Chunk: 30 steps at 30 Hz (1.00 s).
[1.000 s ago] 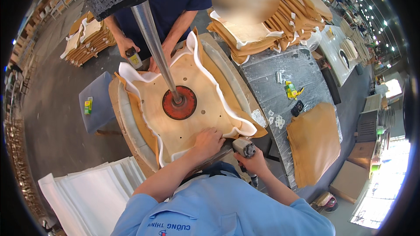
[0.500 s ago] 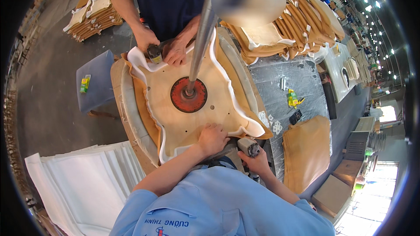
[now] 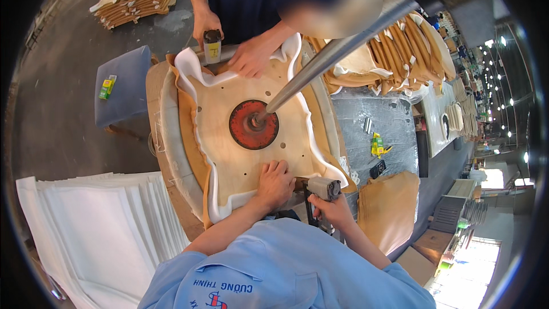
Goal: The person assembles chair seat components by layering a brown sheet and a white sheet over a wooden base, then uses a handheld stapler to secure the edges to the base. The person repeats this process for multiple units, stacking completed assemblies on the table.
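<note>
A wooden seat panel [image 3: 220, 160] lies on a round padded stand, with white foam [image 3: 231, 201] and a tan cover [image 3: 190, 137] around its edges. At its near edge my left hand [image 3: 275, 184] presses down with curled fingers, closed on the tan cover's edge, which it partly hides. My right hand [image 3: 331, 209] grips a grey staple gun [image 3: 323, 188], its nose against the near right edge, close to my left thumb. Across the panel, a co-worker's hand [image 3: 207, 24] holds another staple gun [image 3: 212, 46]; their other hand [image 3: 251, 58] rests on the far edge.
A metal pole [image 3: 343, 51] presses a red disc [image 3: 240, 129] onto the panel. White foam sheets [image 3: 103, 229] stand at left, beside a blue padded stool [image 3: 123, 94]. Tan covers [image 3: 389, 206] lie on the right table [image 3: 366, 103]; finished-looking seats [image 3: 394, 51] are stacked behind.
My staple gun has come left and up to the panel's edge, near my left hand, whose fingers are more curled. The co-worker's staple gun has tipped upright. My view has shifted.
</note>
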### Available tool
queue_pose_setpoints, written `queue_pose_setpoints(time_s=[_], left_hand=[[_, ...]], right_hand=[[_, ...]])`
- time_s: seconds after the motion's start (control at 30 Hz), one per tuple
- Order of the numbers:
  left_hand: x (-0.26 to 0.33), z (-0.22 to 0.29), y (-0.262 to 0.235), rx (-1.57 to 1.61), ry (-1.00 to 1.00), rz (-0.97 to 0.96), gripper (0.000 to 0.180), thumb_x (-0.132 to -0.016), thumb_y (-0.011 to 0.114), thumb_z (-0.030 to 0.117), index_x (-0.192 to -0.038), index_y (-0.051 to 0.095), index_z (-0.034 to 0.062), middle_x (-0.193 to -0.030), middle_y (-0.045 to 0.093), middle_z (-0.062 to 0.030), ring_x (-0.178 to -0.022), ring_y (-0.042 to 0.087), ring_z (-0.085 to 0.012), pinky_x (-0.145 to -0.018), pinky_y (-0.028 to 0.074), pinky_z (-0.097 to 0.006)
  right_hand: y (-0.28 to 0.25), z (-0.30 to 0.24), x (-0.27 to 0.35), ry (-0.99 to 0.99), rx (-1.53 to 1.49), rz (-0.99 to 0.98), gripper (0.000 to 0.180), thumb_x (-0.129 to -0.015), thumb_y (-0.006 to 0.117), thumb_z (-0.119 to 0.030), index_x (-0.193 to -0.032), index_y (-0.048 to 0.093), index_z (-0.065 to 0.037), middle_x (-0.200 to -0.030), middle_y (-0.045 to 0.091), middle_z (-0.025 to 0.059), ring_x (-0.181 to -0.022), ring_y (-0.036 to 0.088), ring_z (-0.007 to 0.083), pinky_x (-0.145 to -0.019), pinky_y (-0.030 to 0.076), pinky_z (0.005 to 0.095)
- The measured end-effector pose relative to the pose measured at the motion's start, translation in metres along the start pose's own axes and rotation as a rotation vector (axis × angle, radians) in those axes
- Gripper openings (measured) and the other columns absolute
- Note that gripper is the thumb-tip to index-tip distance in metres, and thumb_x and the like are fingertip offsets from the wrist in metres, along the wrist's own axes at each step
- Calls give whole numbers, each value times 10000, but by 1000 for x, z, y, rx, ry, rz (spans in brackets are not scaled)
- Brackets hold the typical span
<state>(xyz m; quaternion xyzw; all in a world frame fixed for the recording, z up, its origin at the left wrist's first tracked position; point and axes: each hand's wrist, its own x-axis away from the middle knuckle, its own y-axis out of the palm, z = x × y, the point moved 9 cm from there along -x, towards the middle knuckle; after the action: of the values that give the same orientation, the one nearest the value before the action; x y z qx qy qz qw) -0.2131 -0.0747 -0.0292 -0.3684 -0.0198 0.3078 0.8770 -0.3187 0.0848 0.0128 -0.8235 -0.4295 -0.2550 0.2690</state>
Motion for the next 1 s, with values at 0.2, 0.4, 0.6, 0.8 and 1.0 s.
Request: queue_pose_setpoints(time_s=[0.2,0.4,0.6,0.8,1.0], left_hand=[[-1,-3,0,26,-29,14,144,-902,790,241,-856,762,107,-1074,606,-57,-1094,563,-302,-957,416,-478],[0,-5,2,6,-37,25,145,-890,781,257,-838,757,124,-1057,600,-52,-1070,569,-289,-943,420,-468],[1,-3,6,-77,-23,-10,148,-848,752,283,-828,765,136,-1025,607,-69,-1058,582,-294,-889,444,-468],[-3,-6,13,-123,-33,-47,182,-848,775,340,-847,786,158,-1061,616,-68,-1093,588,-304,-904,439,-487],[-7,10,-4,-196,37,-49,189,-880,748,314,-937,817,147,-1128,628,-79,-1145,581,-307,-974,429,-491]], right_hand=[[7,-9,-17,75,24,-7,276,-985,848,-245,-1124,748,-28,-827,701,21,-582,655,115,-492,495,292],[12,-10,-22,134,102,-37,294,-986,850,-240,-1143,745,-15,-880,731,49,-577,649,131,-497,506,305],[13,-17,-25,168,233,37,282,-972,865,-285,-981,749,-28,-729,690,27,-523,610,123,-476,479,308],[22,-41,-19,187,313,65,307,-963,875,-276,-867,702,-41,-679,651,14,-482,580,119,-443,452,317],[21,-37,-36,43,227,40,315,-952,876,-270,-927,700,-9,-714,680,31,-485,606,145,-443,497,326]])
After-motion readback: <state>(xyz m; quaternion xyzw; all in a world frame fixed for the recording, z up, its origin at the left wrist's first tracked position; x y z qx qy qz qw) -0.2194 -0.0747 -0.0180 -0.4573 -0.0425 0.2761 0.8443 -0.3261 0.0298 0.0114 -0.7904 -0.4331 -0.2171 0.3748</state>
